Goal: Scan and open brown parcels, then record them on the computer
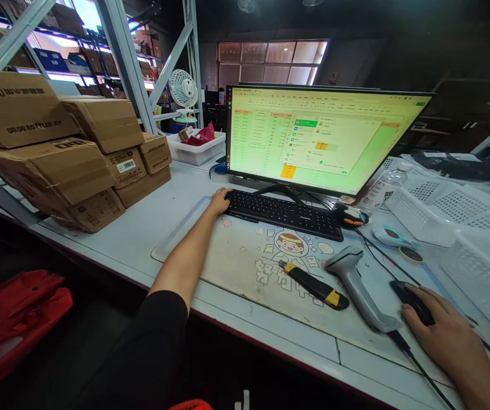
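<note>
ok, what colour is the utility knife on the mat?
The utility knife is mainly black, with yellow near both ends; it shows in the head view.

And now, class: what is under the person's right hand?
Under the right hand is a black mouse, with its front end and near side partly showing. The hand covers the rest, which cannot be seen.

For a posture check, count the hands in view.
2: the left hand at the left end of the keyboard, the right hand on the mouse.
</note>
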Tool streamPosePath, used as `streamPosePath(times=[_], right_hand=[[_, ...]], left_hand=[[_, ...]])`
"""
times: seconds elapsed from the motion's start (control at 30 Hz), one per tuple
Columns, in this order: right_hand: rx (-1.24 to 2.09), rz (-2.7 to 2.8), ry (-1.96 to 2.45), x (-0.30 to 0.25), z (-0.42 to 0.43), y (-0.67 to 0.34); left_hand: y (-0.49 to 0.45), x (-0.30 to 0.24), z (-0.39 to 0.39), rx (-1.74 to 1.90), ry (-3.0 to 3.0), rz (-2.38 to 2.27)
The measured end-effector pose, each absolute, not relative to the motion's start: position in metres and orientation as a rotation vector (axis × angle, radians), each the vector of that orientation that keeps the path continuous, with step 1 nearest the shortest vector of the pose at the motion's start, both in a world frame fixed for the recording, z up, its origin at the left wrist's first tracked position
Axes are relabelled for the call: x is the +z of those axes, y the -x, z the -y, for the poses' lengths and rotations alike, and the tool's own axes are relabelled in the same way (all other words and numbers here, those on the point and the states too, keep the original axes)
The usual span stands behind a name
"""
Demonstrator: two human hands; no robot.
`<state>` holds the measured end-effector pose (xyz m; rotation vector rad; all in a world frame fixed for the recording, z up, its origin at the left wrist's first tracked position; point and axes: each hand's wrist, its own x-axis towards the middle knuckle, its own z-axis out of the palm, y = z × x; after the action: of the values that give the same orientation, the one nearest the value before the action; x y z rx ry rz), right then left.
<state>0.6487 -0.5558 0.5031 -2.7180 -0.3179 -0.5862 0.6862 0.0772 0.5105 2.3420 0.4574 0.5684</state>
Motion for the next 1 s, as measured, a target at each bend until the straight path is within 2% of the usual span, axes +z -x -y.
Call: streamPosePath(times=[0.33, 0.7, 1.0], right_hand=[[-0.648, 0.369, 2.721, 0.495, 0.562, -0.653], [-0.726, 0.430, 2.699, 0.492, 0.564, -0.649], [-0.710, 0.434, 2.711, 0.490, 0.565, -0.647]], left_hand=[[-0.699, 0.524, -0.059, 0.364, -2.478, -0.449], [-0.700, 0.520, -0.058, 0.347, -2.539, -0.458], [-0.705, 0.512, -0.063, 0.474, -2.555, -0.469]])
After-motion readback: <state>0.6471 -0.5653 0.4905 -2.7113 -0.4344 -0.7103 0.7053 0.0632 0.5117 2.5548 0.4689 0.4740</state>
